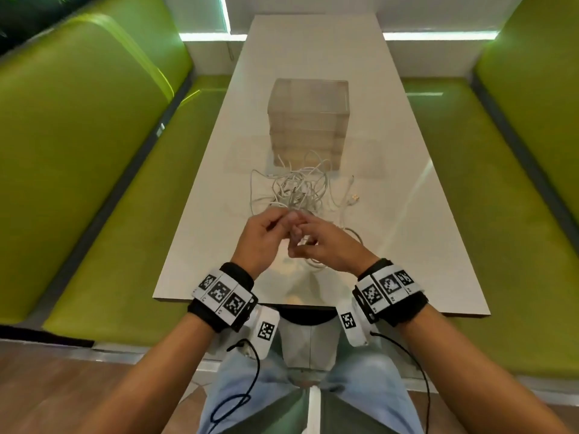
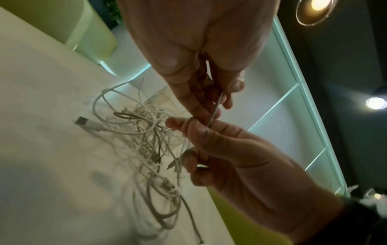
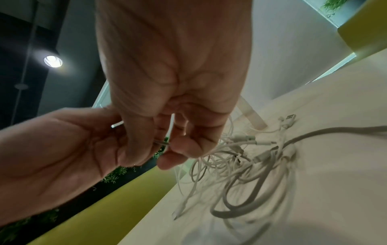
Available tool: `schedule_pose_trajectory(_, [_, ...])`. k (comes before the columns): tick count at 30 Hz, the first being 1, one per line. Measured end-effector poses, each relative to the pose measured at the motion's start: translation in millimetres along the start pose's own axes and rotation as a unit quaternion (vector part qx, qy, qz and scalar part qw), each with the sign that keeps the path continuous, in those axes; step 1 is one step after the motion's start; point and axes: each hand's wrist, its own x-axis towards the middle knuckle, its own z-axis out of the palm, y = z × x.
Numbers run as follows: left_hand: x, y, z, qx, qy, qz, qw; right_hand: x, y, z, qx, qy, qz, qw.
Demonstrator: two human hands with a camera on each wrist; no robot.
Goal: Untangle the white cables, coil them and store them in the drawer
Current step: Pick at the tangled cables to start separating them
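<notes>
Both hands are pinching strands of the white cables just in front of the drawer unit.

The left hand (image 1: 261,238) is gripping a thin white strand between thumb and curled fingers, and the right hand (image 1: 329,242) is pinching the same tangle just beside it, fingertips nearly touching. The white cables (image 1: 297,191) are trailing from both hands into a loose knot lying on the table (image 1: 407,245), between the hands and the drawer unit (image 1: 308,120). A USB plug (image 1: 355,198) is lying at the tangle's right edge, near the drawer unit's front. Green benches (image 1: 94,183) are flanking the table on both sides of the drawer unit.
</notes>
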Motion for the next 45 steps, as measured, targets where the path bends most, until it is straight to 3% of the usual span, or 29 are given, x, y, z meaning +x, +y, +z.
schedule_pose_trajectory(2, [1,6,-1,-0.046,0.002,0.002,0.999,1,2,3,0.007,0.001,0.021,1.0])
schedule_pose_trajectory(6, [10,13,-23,-0.123,0.052,-0.024,0.991,-1,22,-6,-0.104,-0.02,0.091,0.99])
schedule_pose_trajectory(8, [16,9,-35,-0.054,0.045,-0.047,0.996,-3,26,-13,-0.048,0.026,0.096,0.994])
schedule_pose_trajectory(10, [18,-2,-37,0.084,-0.005,-0.049,0.995,-3,21,-17,-0.012,0.054,0.074,0.996])
schedule_pose_trajectory(13, [13,-15,-25,0.275,-0.118,0.0,0.954,2,9,-16,0.003,0.067,0.04,0.997])
schedule_pose_trajectory(15, [9,-14,-19,0.313,-0.146,0.0,0.939,3,5,-17,0.021,0.075,0.039,0.996])
schedule_pose_trajectory(19, [8,-14,-14,0.373,-0.136,0.037,0.917,1,4,-19,0.068,0.038,0.025,0.997])
schedule_pose_trajectory(25, [9,-26,-22,0.254,-0.071,0.101,0.959,1,9,-22,0.091,0.018,0.053,0.994])
schedule_pose_trajectory(30, [2,-13,-20,0.037,-0.014,0.081,0.996,14,21,-18,-0.024,-0.007,0.087,0.996])
schedule_pose_trajectory(33, [4,2,-20,-0.196,-0.011,0.02,0.98,20,27,-15,-0.042,0.0,0.092,0.995])
schedule_pose_trajectory(35, [9,8,-21,-0.256,0.006,-0.02,0.967,23,26,-18,-0.041,0.026,0.088,0.995])
schedule_pose_trajectory(37, [15,7,-23,-0.219,0.062,-0.061,0.972,26,23,-23,-0.026,0.044,0.085,0.995])
schedule_pose_trajectory(39, [22,2,-27,-0.11,0.092,-0.057,0.988,30,19,-28,-0.033,0.039,0.072,0.996])
schedule_pose_trajectory(41, [30,1,-29,0.035,0.07,-0.021,0.997,35,16,-33,-0.086,0.01,0.055,0.995])
schedule_pose_trajectory(43, [36,11,-30,0.158,0.037,0.02,0.986,41,16,-36,-0.142,-0.027,0.034,0.989])
schedule_pose_trajectory(45, [38,33,-30,0.199,0.032,0.071,0.977,47,17,-37,-0.151,-0.031,0.036,0.987])
